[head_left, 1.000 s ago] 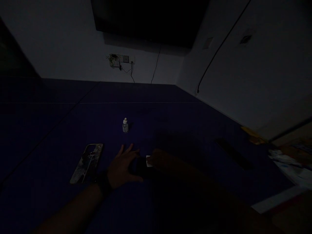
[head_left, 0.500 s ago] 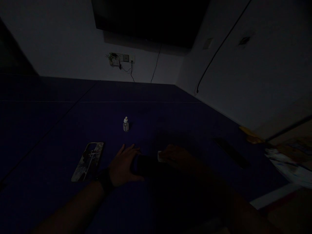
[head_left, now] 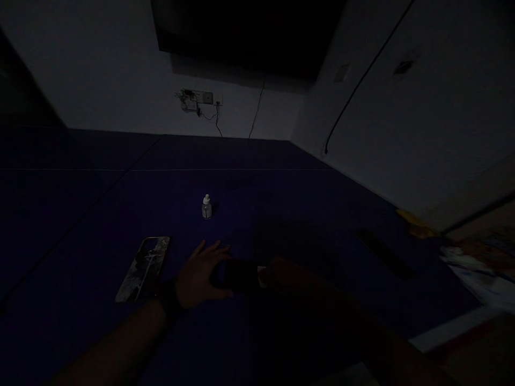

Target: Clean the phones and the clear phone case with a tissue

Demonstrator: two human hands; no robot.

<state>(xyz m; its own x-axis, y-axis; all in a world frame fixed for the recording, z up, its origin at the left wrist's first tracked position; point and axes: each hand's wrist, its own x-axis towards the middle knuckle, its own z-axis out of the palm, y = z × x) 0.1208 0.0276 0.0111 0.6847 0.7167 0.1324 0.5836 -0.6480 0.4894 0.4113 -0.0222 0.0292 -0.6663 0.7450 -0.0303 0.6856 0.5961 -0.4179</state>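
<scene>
On the dark blue surface, my left hand spans the left end of a black, flat, phone-shaped object between thumb and forefinger, its other fingers spread. My right hand, deep in shadow, is closed on a small white cloth or wipe pressed to the phone's top. Left of my left wrist lies a patterned phone case. A small clear dropper bottle with a white cap stands upright beyond my left hand. The phone's right part is hidden by my right hand and darkness.
A long dark flat object lies to the right. Papers or bags and a yellow cloth-like item sit at the right edge. A large screen hangs on the far wall above power sockets with cables.
My right hand and the white wipe have shifted slightly left and down along the phone. The left hand stays at the phone's end, and the view has tilted slightly.
</scene>
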